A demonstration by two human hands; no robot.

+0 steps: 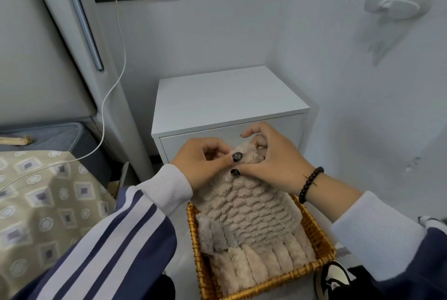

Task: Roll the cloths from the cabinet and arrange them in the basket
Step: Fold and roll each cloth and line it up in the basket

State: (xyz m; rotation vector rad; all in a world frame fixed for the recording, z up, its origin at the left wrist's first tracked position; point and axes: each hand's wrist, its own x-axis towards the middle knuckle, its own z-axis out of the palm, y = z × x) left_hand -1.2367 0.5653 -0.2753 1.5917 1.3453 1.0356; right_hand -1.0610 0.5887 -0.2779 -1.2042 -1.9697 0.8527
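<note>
Beige ribbed cloth (244, 205) drapes from both hands down into the wicker basket (319, 239) at 6 o'clock; left hand (205, 162) and right hand (275, 162) pinch its top edge before the white cabinet (225, 99).

There is one view only, from a camera on the person's head. It looks forward and steeply down, close above the two hands, with a basket (319, 239) just below them. Farther ahead it faces a white cabinet (225, 99) in a wall corner.
</note>
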